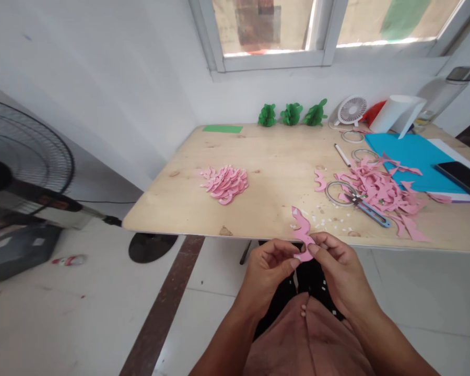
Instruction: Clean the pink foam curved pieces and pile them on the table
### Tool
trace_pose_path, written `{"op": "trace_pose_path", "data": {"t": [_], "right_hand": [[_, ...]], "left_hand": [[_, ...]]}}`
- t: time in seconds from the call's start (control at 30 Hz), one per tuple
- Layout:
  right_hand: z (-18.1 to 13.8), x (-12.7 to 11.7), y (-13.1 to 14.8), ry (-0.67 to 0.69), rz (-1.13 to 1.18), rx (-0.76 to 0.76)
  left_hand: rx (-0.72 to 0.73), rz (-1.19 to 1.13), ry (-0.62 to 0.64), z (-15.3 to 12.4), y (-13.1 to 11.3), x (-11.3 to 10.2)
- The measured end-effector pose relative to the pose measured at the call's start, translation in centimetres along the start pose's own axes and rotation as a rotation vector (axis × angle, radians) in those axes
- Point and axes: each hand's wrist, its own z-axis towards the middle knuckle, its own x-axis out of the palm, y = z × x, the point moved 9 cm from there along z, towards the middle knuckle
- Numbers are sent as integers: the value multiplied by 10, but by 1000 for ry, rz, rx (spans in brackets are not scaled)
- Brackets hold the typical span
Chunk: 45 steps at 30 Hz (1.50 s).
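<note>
A wavy pink cutout (303,225), seemingly paper or thin foam, spans my two hands just off the table's front edge, its upper end over the tabletop. My left hand (269,265) pinches its lower end between thumb and fingers. On the other side, my right hand (336,266) grips the same piece by its right edge. Small white bits (329,222) are scattered on the wood just beyond. A similar pink wavy piece (319,180) lies farther back. To the left sits a heap of pink cutouts (227,183).
Blue-handled thread snips (370,210) and metal rings (339,193) lie beside pink scraps (387,188) at right. Beyond are a blue sheet (411,151), a phone (464,180) and a small white fan (351,110). Green paper shapes (291,114) stand along the wall; a floor fan (23,156) stands left.
</note>
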Motion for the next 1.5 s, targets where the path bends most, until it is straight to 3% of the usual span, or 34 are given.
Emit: {"op": "trace_pose_path", "data": {"t": [0.43,0.63,0.8,0.97,1.23,1.5], "right_hand": [[-2,12,-3,92,203,152],[-4,14,-4,112,167,163],[-5,6,0,35,131,79],[-10,4,8,39,-84,-56],[-26,17,27,110,-477,-286],[-41,21,37,83,-626,-420]], "left_hand": [[66,45,76,1,-7,0],[57,50,93,0,-9,1],[106,122,110,-3,-14,1],[147,181,110,-9,-17,-2],[77,-86,-36,-12,-20,-5],[45,-289,-33,-20,-18,5]]}}
